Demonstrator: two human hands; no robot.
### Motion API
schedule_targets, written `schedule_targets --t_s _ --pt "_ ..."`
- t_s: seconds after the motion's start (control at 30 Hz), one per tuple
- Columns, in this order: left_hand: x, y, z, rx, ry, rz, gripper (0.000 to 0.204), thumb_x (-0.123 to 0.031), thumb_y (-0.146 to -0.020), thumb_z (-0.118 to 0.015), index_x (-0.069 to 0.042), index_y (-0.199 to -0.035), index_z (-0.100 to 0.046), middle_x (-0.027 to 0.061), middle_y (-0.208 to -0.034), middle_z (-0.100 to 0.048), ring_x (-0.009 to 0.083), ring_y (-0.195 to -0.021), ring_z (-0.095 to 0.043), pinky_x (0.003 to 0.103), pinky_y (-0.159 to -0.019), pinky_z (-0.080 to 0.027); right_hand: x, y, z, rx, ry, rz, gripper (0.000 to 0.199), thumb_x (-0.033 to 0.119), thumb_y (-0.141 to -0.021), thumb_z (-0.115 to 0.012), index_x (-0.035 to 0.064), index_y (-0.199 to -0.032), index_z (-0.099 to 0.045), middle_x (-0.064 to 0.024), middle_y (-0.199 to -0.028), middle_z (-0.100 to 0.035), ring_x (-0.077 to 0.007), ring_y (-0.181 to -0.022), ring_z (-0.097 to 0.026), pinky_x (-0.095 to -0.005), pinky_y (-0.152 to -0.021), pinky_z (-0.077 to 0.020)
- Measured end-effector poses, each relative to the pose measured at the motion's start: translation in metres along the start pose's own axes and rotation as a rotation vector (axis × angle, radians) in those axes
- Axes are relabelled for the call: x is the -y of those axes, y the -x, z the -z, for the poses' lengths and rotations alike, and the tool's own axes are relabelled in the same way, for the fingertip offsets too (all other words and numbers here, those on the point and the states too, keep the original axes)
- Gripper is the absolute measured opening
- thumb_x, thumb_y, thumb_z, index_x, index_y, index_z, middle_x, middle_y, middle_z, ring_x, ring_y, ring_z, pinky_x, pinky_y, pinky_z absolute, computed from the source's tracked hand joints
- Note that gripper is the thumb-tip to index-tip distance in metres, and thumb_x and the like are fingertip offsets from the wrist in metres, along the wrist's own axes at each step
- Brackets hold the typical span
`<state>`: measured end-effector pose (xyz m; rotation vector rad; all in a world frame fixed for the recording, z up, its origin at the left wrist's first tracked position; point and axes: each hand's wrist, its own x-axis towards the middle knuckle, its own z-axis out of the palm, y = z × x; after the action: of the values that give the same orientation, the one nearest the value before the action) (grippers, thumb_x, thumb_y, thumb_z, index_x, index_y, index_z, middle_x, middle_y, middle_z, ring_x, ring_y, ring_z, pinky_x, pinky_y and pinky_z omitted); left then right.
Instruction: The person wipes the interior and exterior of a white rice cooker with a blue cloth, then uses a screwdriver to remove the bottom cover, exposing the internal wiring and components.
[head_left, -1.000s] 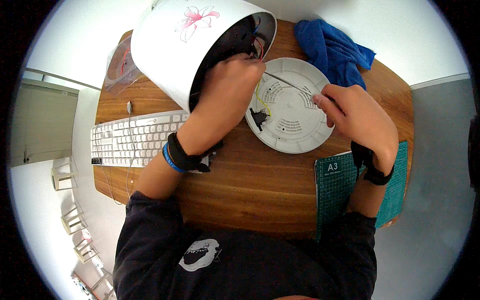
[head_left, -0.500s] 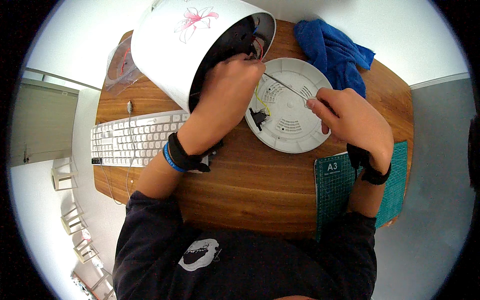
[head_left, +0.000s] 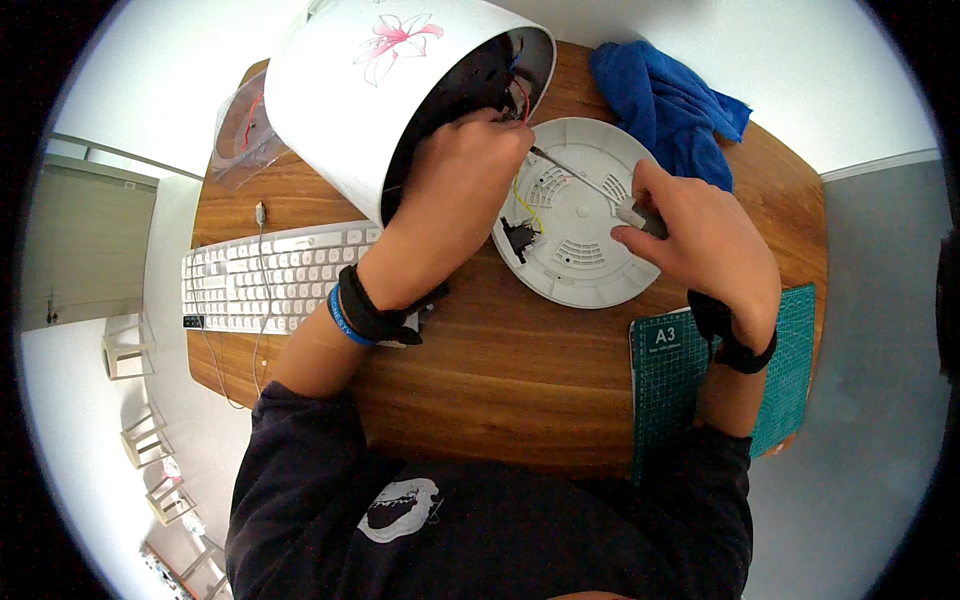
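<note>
A white appliance housing (head_left: 340,110) with a pink flower print lies tipped on its side, its dark open underside turned to the right. Closed fingers of my left hand (head_left: 460,170) reach into that opening by the wires; what they pinch is hidden. My right hand (head_left: 710,230) holds a screwdriver (head_left: 590,183) by its grey handle, with thumb and forefinger spread around it. Its shaft points up and left, its tip end close to my left fingertips. Beneath the shaft lies a round white base cover (head_left: 583,250) with vent slots, a small black part (head_left: 518,236) and a yellow-green wire (head_left: 536,215).
On the left of the wooden table (head_left: 480,400) lies a white keyboard (head_left: 280,275) with a cable across it. A plastic bag (head_left: 240,140) sits behind it. A blue cloth (head_left: 670,105) is at the far right, a green cutting mat (head_left: 665,400) at the near right.
My right thumb and forefinger have opened wider around the screwdriver, so its handle now shows between them. My left hand and the housing have barely shifted.
</note>
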<state>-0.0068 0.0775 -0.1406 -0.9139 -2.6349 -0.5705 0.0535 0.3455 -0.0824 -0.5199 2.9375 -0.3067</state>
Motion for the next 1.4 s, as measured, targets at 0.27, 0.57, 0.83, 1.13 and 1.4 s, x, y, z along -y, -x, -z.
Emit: schedule_targets --t_s 0.27,0.57,0.83,1.13,1.4 --pt "0.002 0.0 -0.001 0.005 -0.008 -0.006 0.029 -0.001 -0.096 -0.062 -0.006 -0.119 -0.079 0.0228 -0.113 -0.078 0.0456 -0.099 -0.078 0.053 -0.083 -0.065 -0.004 -0.001 -0.002 -0.047 -0.095 0.009 0.037 0.035 -0.104 -0.078 0.0022 -0.111 -0.063 -0.0249 -0.096 -0.077 -0.0482 -0.092 -0.076 -0.0566 -0.077 -0.0585" --pt "0.0 0.0 0.0 -0.012 -0.004 -0.013 0.029 0.0 -0.096 -0.063 -0.005 -0.119 -0.079 0.0234 -0.114 -0.078 0.0457 -0.099 -0.078 0.052 -0.083 -0.065 0.0 -0.005 0.0 0.007 -0.227 -0.042 0.041 0.037 -0.114 -0.063 -0.0033 -0.106 -0.067 -0.0295 -0.095 -0.074 -0.0512 -0.094 -0.073 -0.0584 -0.08 -0.0571" --pt "-0.001 0.0 0.001 -0.001 -0.009 -0.009 0.03 -0.001 -0.096 -0.063 -0.007 -0.12 -0.079 0.0222 -0.115 -0.079 0.0454 -0.1 -0.078 0.052 -0.084 -0.065 0.003 -0.002 -0.001 -0.086 -0.273 0.044 0.028 0.026 -0.109 -0.072 0.0004 -0.115 -0.061 -0.0279 -0.105 -0.072 -0.0499 -0.097 -0.073 -0.0561 -0.082 -0.0575" --pt "0.002 0.001 -0.003 -0.042 0.013 -0.029 0.028 -0.001 -0.097 -0.063 -0.007 -0.119 -0.08 0.0206 -0.113 -0.079 0.0444 -0.097 -0.079 0.052 -0.082 -0.065 0.002 0.001 0.0 -0.136 -0.217 0.125 0.03 0.02 -0.102 -0.08 0.0021 -0.122 -0.066 -0.0213 -0.117 -0.066 -0.0454 -0.101 -0.072 -0.0518 -0.085 -0.0585" --pt "0.002 0.0 -0.001 -0.022 0.011 -0.02 0.028 -0.001 -0.098 -0.063 -0.007 -0.119 -0.08 0.02 -0.112 -0.079 0.0437 -0.096 -0.079 0.051 -0.082 -0.065 -0.001 0.003 0.003 -0.139 -0.178 0.086 0.028 0.019 -0.101 -0.079 -0.0004 -0.118 -0.068 -0.0201 -0.112 -0.063 -0.0448 -0.098 -0.07 -0.0528 -0.084 -0.0576"
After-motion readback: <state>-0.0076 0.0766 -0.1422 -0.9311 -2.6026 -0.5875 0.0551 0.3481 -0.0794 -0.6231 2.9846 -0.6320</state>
